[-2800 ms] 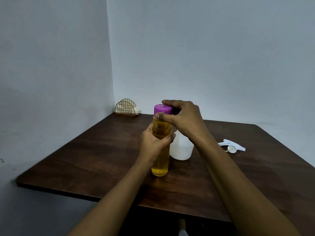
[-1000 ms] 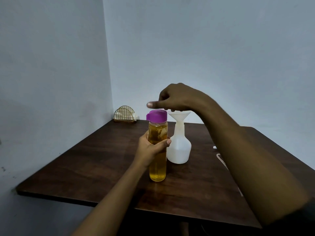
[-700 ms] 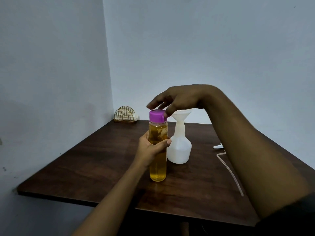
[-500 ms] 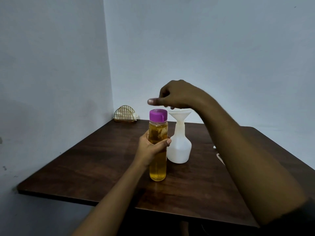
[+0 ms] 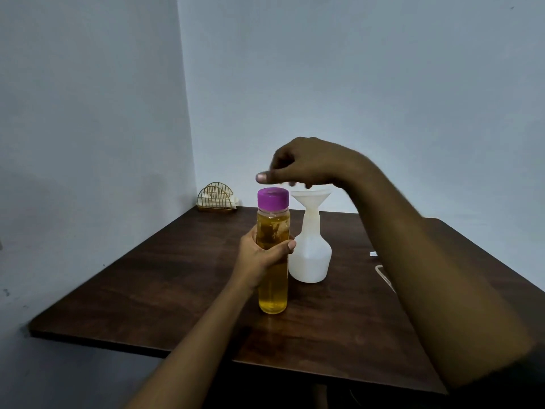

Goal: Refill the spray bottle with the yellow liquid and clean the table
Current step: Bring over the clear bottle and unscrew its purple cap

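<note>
A tall clear bottle of yellow liquid (image 5: 272, 290) with a purple cap (image 5: 272, 197) stands upright on the dark wooden table (image 5: 177, 284). My left hand (image 5: 262, 258) grips its middle. My right hand (image 5: 306, 163) hovers just above the cap, fingers curled and blurred, holding nothing that I can see. Right behind the bottle stands the white spray bottle (image 5: 311, 255) without its head, a white funnel (image 5: 312, 197) seated in its neck.
A gold wire napkin holder (image 5: 216, 197) sits in the far left corner by the walls. The sprayer head's thin tube (image 5: 383, 277) lies on the table at the right, mostly hidden by my right forearm.
My right hand has come off the purple cap and keeps bobbing above it, fingers opening and curling. The bottle, still capped, stays in my left hand.
</note>
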